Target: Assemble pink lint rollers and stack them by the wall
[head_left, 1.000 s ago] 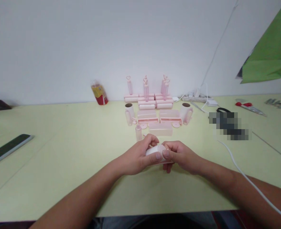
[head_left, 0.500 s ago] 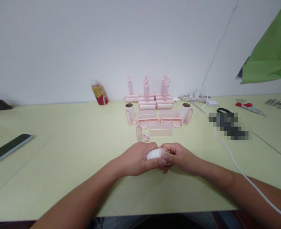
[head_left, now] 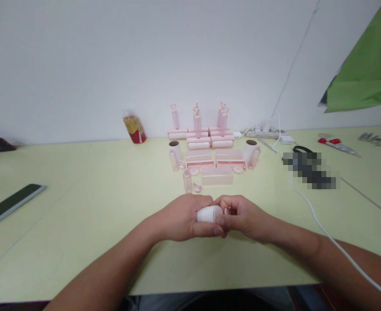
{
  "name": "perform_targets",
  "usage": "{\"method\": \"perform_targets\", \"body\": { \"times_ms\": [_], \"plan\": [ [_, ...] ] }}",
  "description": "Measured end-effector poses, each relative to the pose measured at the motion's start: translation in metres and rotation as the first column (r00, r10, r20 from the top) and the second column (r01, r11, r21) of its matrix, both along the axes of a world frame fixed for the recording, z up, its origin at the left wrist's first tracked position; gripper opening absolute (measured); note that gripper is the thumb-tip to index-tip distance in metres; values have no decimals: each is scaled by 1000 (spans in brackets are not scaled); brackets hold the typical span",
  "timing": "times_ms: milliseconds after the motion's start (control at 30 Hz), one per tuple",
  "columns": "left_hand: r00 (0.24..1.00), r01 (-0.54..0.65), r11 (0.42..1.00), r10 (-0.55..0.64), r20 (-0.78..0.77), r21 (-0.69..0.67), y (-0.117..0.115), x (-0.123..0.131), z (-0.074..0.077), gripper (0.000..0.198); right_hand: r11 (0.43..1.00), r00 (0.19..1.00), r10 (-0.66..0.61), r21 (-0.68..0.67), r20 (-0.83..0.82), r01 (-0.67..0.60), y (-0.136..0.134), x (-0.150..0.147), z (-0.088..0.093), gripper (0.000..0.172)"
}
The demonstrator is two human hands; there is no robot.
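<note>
My left hand (head_left: 180,218) is wrapped round a white lint roll (head_left: 206,214) above the near part of the table. A pink end disc (head_left: 217,212) sits at the roll's right end. My right hand (head_left: 242,216) is closed at that end, its thumb on the disc; a small pale part shows between its fingers. Just beyond my hands lie a clear pink cover (head_left: 217,176), a small pink bottle-like tube (head_left: 187,181) standing upright, and a small pink fitting (head_left: 197,187).
Behind are two white rolls with brown cores (head_left: 174,149), open pink cases (head_left: 200,164), closed pink cases (head_left: 222,141) and several upright tubes with loops. A red-yellow packet (head_left: 134,128) stands left, a tablet (head_left: 12,205) far left. A white cable (head_left: 323,226) crosses my right forearm; red-handled scissors (head_left: 338,146) lie right.
The roll has turned slightly, so its pink right end shows more. My right fingers have shifted at the disc, and the pale part between them is now visible.
</note>
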State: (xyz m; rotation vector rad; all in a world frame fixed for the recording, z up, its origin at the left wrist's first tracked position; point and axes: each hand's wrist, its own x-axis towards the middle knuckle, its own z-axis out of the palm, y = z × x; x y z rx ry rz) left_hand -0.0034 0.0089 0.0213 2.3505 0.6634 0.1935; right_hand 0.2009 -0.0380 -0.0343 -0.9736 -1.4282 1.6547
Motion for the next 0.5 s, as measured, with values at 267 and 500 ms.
{"method": "perform_targets", "body": {
  "times_ms": [267,500],
  "plan": [
    [999,38,999,-37,-18,34,-1,-2,3,42,1000,996,-10,-14,-92,9,-6,-3,5,41],
    [998,55,995,-54,-11,86,-2,0,4,44,1000,995,-6,21,-95,8,-9,-1,9,33]
  ]
}}
